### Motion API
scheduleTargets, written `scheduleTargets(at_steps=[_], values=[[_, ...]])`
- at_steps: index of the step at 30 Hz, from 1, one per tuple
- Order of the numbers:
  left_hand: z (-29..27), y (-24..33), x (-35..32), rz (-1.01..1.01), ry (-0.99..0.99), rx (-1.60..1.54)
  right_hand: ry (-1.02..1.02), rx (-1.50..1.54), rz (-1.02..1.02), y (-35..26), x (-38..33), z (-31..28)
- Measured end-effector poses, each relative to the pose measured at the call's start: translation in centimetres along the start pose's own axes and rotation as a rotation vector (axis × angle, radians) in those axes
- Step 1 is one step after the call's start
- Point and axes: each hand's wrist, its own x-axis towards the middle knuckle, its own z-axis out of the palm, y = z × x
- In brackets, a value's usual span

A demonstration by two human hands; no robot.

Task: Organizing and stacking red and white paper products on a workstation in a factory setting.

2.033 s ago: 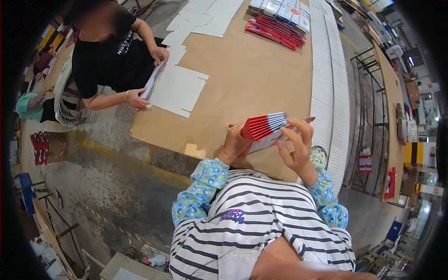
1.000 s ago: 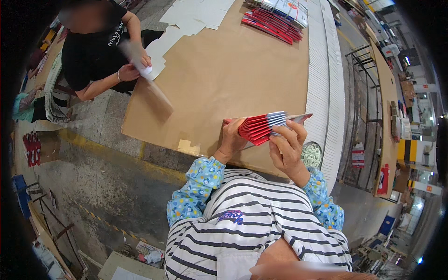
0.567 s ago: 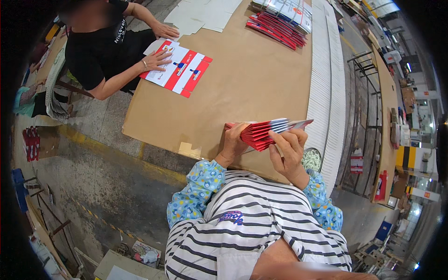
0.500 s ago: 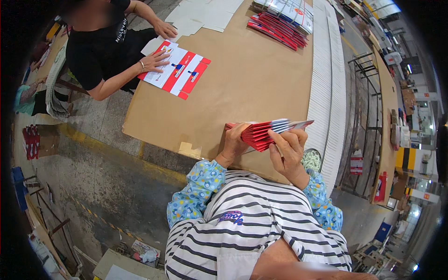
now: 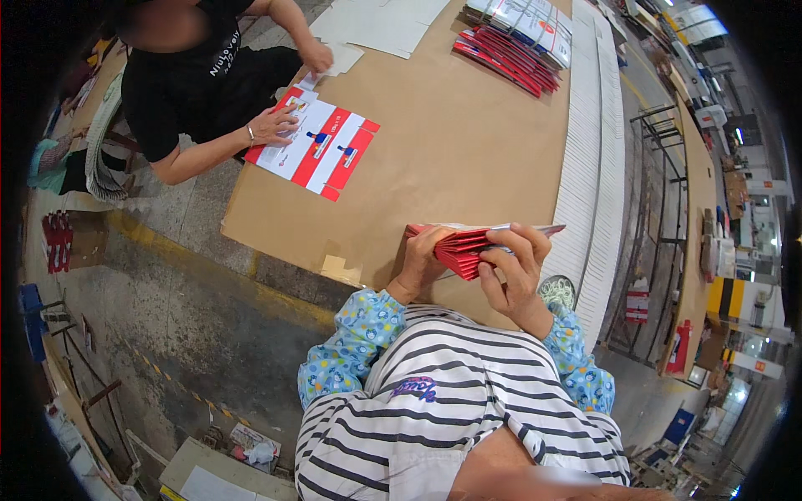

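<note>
You steady a folded bundle in both hands, head view.
In the head view, your left hand (image 5: 420,260) grasps the left end of the red, white-edged bundle of folded card (image 5: 461,255), while your right hand (image 5: 521,274) has its fingers curled over the right end, thumb lower down. The bundle is at the near edge of the brown flat-topped counter (image 5: 443,159); whether it rests there is hard to tell. The step in hand looks like gathering and evening the folds; the next move calls for even pressure from both hands, lest the leaves slip. At the counter's left side, a co-worker's hand (image 5: 273,127) presses a flat red-and-white printed card sheet (image 5: 334,159).
</note>
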Motion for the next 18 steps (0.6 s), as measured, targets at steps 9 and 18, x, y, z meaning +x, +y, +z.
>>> scheduleTargets(at_steps=[9,18], values=[[0.8,-0.6,-2.1,0.038,-0.065,-0.084,0.080,0.028,-0.075,0.7,-2.3,1.4],[0.3,-0.8,-2.3,-0.109,-0.095,-0.172,0.204,0.057,-0.052,1.2,-0.1,3.6]])
